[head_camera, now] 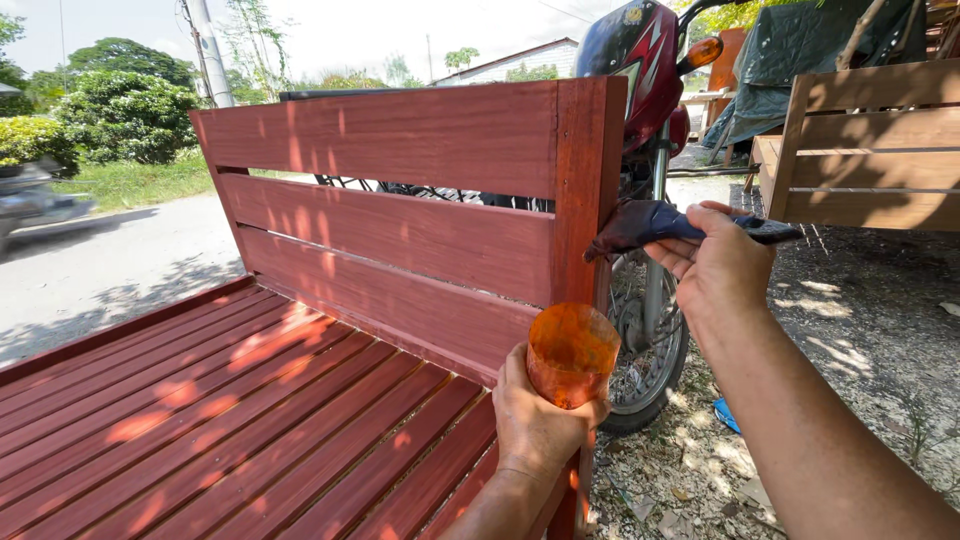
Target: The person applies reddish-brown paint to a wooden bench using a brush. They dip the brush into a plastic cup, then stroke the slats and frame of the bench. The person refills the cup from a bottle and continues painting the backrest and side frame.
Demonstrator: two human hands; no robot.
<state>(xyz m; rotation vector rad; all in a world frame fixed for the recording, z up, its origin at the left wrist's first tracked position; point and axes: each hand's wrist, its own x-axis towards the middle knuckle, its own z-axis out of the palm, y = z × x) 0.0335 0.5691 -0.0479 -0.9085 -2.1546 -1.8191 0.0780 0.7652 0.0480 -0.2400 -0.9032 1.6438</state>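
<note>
My left hand (pixel 538 425) grips an orange translucent cup (pixel 571 352), held upright over the corner of a red-brown stained wooden bench (pixel 400 240). My right hand (pixel 712 266) holds a paintbrush (pixel 655 224) with a dark handle and stain-soaked bristles. The bristles press against the outer side of the bench's corner post (pixel 588 190). The bench's slatted seat (pixel 230 420) runs off to the lower left.
A red motorcycle (pixel 645 90) stands right behind the post, its front wheel (pixel 650 350) beside my left hand. An unstained wooden bench frame (pixel 870 140) sits at the right on gravel (pixel 860 330). A road (pixel 110 260) and bushes lie at the left.
</note>
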